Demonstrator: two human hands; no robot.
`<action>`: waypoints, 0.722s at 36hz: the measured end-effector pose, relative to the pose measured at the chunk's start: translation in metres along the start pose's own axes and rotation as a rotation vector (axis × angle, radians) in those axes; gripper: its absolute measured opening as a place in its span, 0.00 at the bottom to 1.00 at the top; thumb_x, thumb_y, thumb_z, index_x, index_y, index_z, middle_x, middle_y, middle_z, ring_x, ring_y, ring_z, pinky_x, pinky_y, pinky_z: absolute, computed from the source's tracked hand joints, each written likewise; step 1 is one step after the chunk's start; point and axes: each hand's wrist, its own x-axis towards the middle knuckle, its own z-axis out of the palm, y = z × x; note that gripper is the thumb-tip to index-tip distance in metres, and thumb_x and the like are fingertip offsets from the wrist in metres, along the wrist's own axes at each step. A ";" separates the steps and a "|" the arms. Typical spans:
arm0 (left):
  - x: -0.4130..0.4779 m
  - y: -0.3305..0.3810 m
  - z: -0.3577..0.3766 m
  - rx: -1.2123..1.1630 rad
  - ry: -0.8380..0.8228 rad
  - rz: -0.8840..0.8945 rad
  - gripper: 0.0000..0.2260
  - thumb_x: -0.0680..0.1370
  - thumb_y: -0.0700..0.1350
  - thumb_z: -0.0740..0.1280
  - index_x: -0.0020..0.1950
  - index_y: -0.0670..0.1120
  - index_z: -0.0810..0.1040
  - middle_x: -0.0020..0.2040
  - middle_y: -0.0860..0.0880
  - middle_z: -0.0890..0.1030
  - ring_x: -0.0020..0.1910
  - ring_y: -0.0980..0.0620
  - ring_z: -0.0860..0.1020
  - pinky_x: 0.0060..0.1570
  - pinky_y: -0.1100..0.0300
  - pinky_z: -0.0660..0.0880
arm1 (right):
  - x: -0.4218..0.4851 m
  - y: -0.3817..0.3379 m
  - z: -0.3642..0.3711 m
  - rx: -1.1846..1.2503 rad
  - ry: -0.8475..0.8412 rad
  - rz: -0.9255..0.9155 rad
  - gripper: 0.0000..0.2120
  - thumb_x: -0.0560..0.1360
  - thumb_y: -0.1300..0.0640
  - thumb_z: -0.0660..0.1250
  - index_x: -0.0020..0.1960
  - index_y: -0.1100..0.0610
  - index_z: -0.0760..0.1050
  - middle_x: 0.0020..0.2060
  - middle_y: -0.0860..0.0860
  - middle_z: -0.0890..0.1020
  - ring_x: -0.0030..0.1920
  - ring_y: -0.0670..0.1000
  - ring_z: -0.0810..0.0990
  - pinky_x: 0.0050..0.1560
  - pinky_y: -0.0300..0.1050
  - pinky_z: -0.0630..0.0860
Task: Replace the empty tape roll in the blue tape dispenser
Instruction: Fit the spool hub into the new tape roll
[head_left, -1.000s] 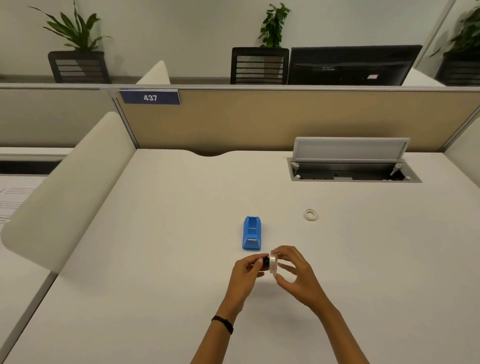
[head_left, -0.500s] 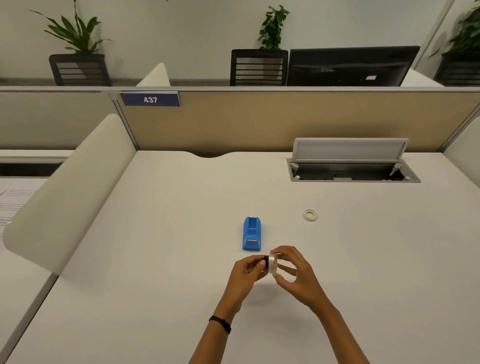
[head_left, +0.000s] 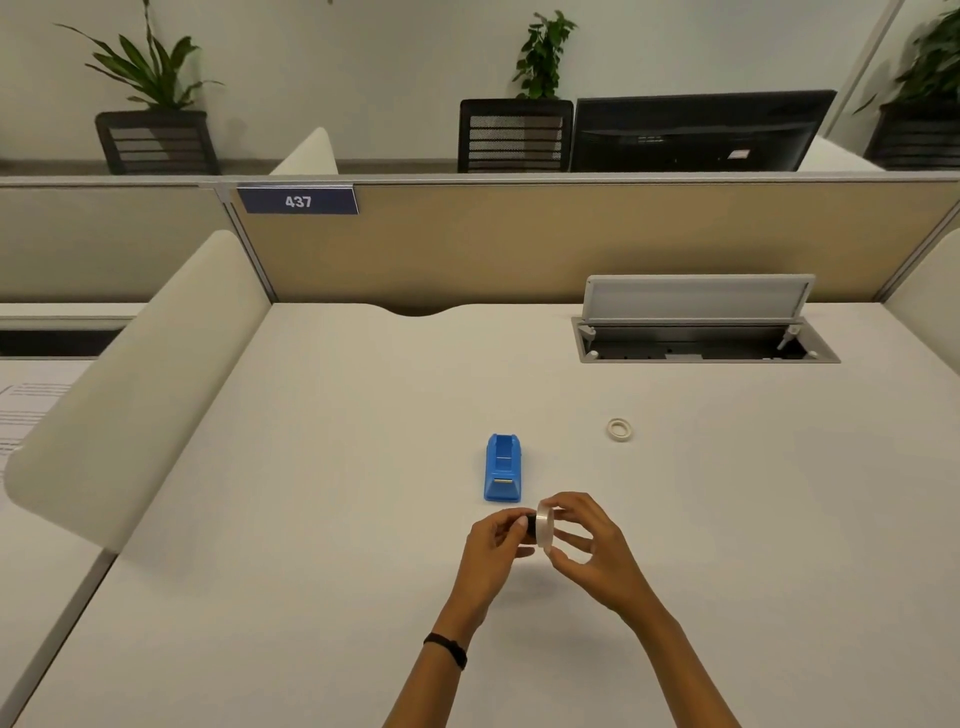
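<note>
The blue tape dispenser (head_left: 503, 468) stands on the white desk (head_left: 363, 519), its tape well bare. Just in front of it, above the desk, my right hand (head_left: 589, 553) pinches a clear tape roll (head_left: 543, 525) by its rim, held on edge. My left hand (head_left: 493, 545) grips a small black hub (head_left: 531, 524) pressed against the roll's left side; how far the hub sits inside the roll is hidden. A thin, empty white tape core (head_left: 620, 429) lies flat on the desk to the right of the dispenser.
An open cable hatch (head_left: 701, 343) with a raised lid sits at the back right of the desk. A curved cream divider (head_left: 140, 384) borders the left side, and a tan partition (head_left: 571, 244) closes the back.
Both hands stay in front of the dispenser with the roll and hub together. The black hub shows less than one second ago, as if further into the roll.
</note>
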 end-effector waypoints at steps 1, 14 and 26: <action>0.000 0.000 0.001 0.006 0.000 -0.003 0.11 0.79 0.45 0.60 0.59 0.46 0.76 0.55 0.46 0.81 0.48 0.52 0.81 0.41 0.70 0.78 | 0.000 0.000 0.000 -0.002 0.000 -0.003 0.25 0.69 0.62 0.73 0.56 0.39 0.68 0.56 0.38 0.72 0.57 0.39 0.76 0.51 0.23 0.72; -0.003 0.001 0.006 -0.070 0.051 -0.040 0.08 0.79 0.44 0.61 0.54 0.47 0.78 0.49 0.49 0.81 0.44 0.54 0.80 0.38 0.72 0.77 | 0.001 -0.001 0.003 -0.046 -0.019 -0.054 0.27 0.69 0.61 0.73 0.56 0.33 0.69 0.56 0.36 0.72 0.58 0.36 0.73 0.50 0.22 0.72; -0.008 0.002 0.008 -0.121 0.129 -0.017 0.10 0.76 0.44 0.65 0.54 0.43 0.80 0.48 0.46 0.83 0.46 0.50 0.82 0.42 0.69 0.78 | 0.006 -0.006 0.002 -0.060 -0.019 -0.068 0.25 0.69 0.60 0.73 0.56 0.37 0.69 0.56 0.39 0.72 0.57 0.37 0.74 0.51 0.24 0.73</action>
